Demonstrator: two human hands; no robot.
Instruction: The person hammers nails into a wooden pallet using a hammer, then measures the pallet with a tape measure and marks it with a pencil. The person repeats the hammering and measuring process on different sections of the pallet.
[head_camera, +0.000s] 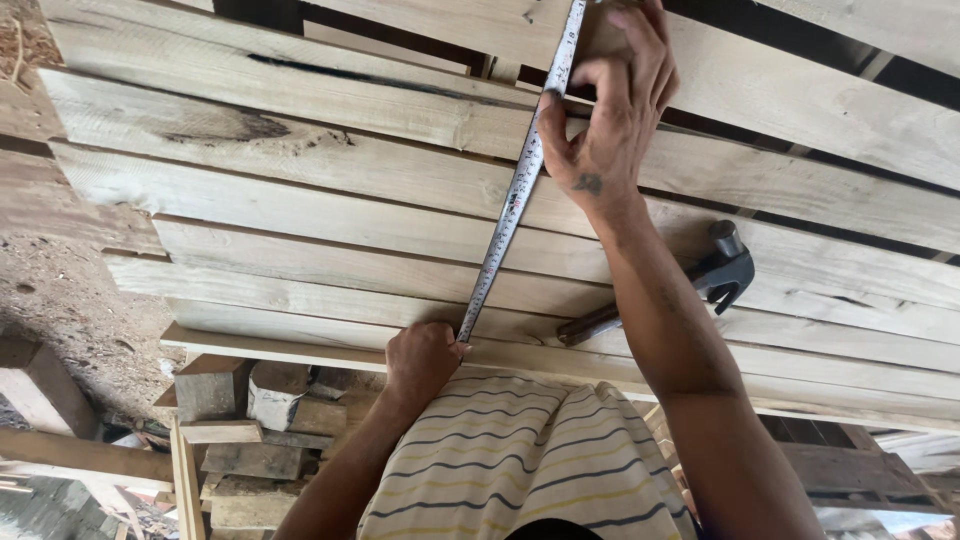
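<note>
Left hand (422, 358): closed in a fist on the near end of the tape, pinned at the near edge of the planks, just above the striped shirt (520, 460).
Right hand (610, 100): fingers curled over the far stretch of the tape, thumb pressing it flat to the wood; whether the tape case sits under the palm cannot be told.
Tape measure (510, 210): metal blade drawn taut from near to far, slanting slightly right, laid across several boards and touching them.
Planks (300, 200): pale rough-sawn boards side by side, running left to right, dark gaps between the far ones, a dark stain on one at far left.
Progress: blade already stretched and held at both ends, so the measuring appears under way; no pencil mark visible on the wood, no pencil in view, so marking looks not yet done.
Claw hammer (700, 280): lying on the boards to the right, head far, handle partly hidden behind the right forearm; apart from the tape.
Offcuts (250, 420): short blocks and scraps heaped below the near left edge, on a dirt floor (70, 300).
In the way: nothing across the blade's line; hammer close beside the right forearm.
</note>
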